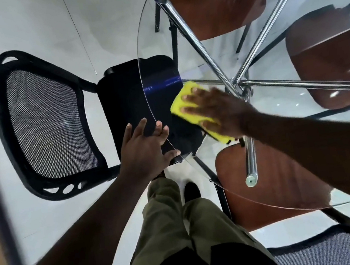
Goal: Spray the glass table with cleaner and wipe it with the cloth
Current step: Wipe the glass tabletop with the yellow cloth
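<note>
The right hand (218, 111) lies flat, fingers straight, pressing the bright yellow rectangular cloth (187, 87) onto the round clear glass table (204, 61), just inside the table's curved edge. The left hand (146, 145) rests on that edge itself, fingers spread and relaxed, gripping nothing. Farther in from the edge, past the cloth, the glass runs on wide above crossing chrome tube legs (200, 46). Outside the edge stands a black mesh-backed chair (45, 120), its seat partly under the rim. A brown-seated chair (276, 185) sits beneath the glass, near the edge.
</note>
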The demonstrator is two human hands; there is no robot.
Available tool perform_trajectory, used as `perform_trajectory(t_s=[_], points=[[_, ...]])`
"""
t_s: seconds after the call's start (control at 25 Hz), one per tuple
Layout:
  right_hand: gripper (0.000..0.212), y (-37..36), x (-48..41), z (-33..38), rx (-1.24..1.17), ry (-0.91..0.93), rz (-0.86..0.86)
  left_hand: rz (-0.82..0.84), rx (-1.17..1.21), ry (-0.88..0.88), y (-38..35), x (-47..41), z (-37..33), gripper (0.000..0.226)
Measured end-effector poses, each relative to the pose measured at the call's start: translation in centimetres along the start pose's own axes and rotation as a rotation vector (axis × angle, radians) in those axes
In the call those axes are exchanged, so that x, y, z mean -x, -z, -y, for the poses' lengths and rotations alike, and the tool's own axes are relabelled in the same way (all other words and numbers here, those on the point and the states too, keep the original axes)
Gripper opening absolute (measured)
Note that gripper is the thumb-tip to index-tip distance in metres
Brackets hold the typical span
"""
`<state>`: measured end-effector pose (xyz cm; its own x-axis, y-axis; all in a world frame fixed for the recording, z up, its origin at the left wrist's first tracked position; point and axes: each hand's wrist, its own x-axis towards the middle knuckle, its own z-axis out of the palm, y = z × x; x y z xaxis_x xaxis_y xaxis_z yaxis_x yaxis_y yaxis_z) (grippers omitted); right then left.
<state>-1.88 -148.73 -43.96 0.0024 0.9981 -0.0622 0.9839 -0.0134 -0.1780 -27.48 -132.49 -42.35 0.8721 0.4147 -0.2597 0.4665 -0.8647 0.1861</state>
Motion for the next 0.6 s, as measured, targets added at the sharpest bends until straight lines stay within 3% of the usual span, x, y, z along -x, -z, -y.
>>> perform_trajectory(t_s=[0.04, 0.12, 0.16, 0.2, 0.28, 0.32, 0.36, 0.4, 0.48, 0.52, 0.56, 0.6], points=[[0.062, 0.1, -1.1, -1.7, -0.006, -0.183, -0.060, 0.003, -0.005, -0.007, 0.2, -0.1, 0.1, 0.077], [0.064, 0.3, -3.6, -0.5, -0.190, -0.901, -0.265, -0.003, -0.018, -0.032, 0.7, -0.3, 0.2, 0.074], [0.066, 0.1, -5.1, 1.6, -0.205, -1.029, -0.267, -0.028, -0.013, -0.047, 0.9, -0.5, 0.3, 0.070], [0.067, -0.2, -6.0, 3.6, -0.136, -0.891, -0.226, -0.067, 0.007, -0.060, 1.0, -1.0, 0.5, 0.064], [0.064, 0.0, -6.1, 2.5, -0.015, -0.184, -0.011, -0.192, 0.106, -0.073, 1.1, -2.2, 1.3, 0.044], [0.063, 0.8, -6.7, -0.1, 0.016, -0.009, 0.022, -0.270, 0.160, -0.079, 1.2, -3.0, 2.0, 0.033], [0.062, 1.2, -7.7, -2.5, 0.036, -0.057, -0.004, -0.341, 0.197, -0.088, 1.3, -3.8, 2.6, 0.026], [0.063, 1.6, -8.5, -3.9, -0.016, -0.318, -0.084, -0.400, 0.211, -0.102, 1.5, -4.7, 3.0, 0.023], [0.065, 1.3, -10.4, -3.4, -0.205, -1.007, -0.274, -0.475, 0.232, -0.115, 2.1, -6.7, 3.9, 0.020], [0.067, 1.4, -11.3, -1.9, -0.195, -1.068, -0.247, -0.487, 0.248, -0.112, 2.6, -7.9, 4.3, 0.022], [0.066, 1.3, -11.5, -0.9, -0.127, -0.842, -0.188, -0.476, 0.260, -0.111, 3.0, -9.2, 4.6, 0.027], [0.064, 1.1, -10.9, -1.5, -0.077, -0.459, -0.077, -0.448, 0.268, -0.119, 3.5, -10.6, 4.9, 0.032]])
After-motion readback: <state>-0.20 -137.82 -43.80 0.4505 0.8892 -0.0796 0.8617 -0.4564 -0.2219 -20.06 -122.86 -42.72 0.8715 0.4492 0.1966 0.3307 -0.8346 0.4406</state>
